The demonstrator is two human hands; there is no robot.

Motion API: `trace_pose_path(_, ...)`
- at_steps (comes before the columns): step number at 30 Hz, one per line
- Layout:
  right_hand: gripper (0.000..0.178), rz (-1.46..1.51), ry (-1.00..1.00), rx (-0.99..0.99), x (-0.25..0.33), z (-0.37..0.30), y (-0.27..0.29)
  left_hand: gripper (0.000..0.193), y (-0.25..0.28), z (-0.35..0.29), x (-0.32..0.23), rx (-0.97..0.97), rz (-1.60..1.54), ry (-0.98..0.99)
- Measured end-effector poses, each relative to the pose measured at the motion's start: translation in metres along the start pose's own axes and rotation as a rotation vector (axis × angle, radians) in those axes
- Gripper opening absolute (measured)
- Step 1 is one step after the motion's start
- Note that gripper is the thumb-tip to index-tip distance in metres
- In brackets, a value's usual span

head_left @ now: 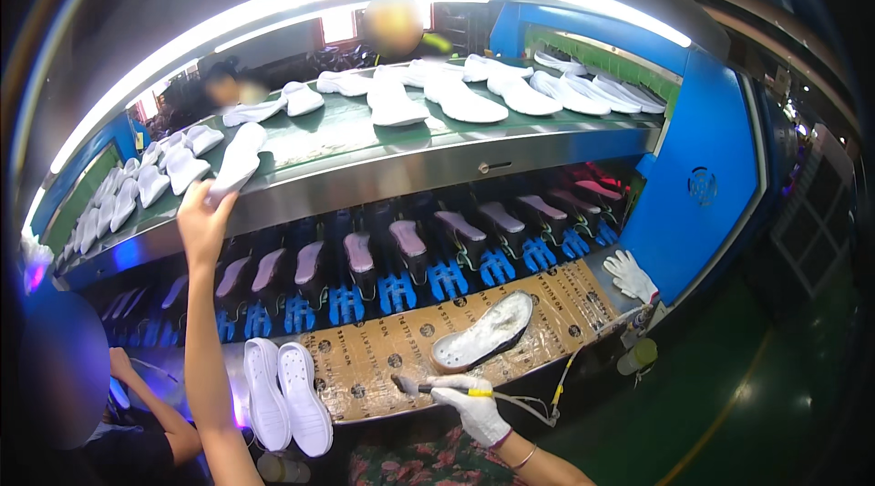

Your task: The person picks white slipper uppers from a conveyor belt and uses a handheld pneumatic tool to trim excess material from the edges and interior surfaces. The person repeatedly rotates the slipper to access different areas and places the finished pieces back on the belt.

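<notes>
My left hand [202, 220] reaches up to the green upper belt [346, 131] and grips the near end of a white shoe sole [239, 158]. My right hand [474, 404], in a white glove, holds a brush with a yellow handle [447, 389] over the brown cardboard-covered bench [374, 358]. A grey shoe with a fleecy white lining [485, 333] lies on the cardboard just beyond the brush. Two white soles [287, 395] lie tread-up at the bench's left end, beside my left forearm.
Many white soles [510, 90] ride the upper belt. Below it runs a row of pinkish shoe lasts on blue holders [410, 254]. A spare white glove [632, 276] lies at the right. Another person [73, 395] sits at lower left; others stand behind the belt.
</notes>
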State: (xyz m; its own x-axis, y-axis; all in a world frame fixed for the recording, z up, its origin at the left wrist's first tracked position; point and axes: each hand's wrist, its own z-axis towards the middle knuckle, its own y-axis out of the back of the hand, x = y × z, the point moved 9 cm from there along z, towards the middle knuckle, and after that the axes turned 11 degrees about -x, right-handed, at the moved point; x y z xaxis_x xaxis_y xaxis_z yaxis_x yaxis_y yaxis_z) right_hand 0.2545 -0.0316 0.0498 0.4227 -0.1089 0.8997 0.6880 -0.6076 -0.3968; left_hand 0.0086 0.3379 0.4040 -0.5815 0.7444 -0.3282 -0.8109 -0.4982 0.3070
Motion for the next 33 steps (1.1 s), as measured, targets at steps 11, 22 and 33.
trace_pose_path(11,0.021,0.336,0.084,-0.032,0.054,0.01,-0.01,0.031,0.196,-0.203,0.03,-0.755,-0.617,0.591)
trace_pose_path(22,0.017,-0.24,0.327,0.409,0.064,-0.033,-0.107,0.042,-0.011,-0.513,-0.036,0.634,-1.123,1.513)
trace_pose_path(33,0.02,-0.588,0.661,0.46,0.078,-0.04,-0.12,0.128,0.035,-0.547,-0.159,0.561,-1.942,2.053)
